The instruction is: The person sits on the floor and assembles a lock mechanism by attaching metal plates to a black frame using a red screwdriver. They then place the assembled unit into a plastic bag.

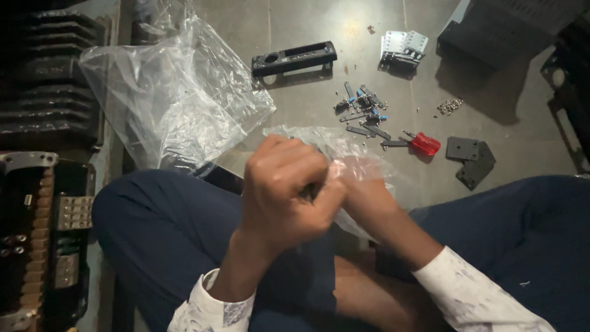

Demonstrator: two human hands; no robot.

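My left hand (287, 190) is clenched around a small clear plastic bag (319, 142) just above my lap. My right hand (364, 195) sits inside or behind the same bag, its fingers blurred by the film, gripping it from the right. Both hands meet over my crossed legs in dark blue trousers. What the bag contains is hidden by my fists.
A large crumpled clear bag (175, 92) lies on the floor at left. Ahead lie a black slotted panel (295, 58), a pile of small metal parts and screws (364, 112), a red-handled screwdriver (421, 144), black brackets (471, 158) and a silver bracket (402, 46). Electrical equipment (46, 233) stands at far left.
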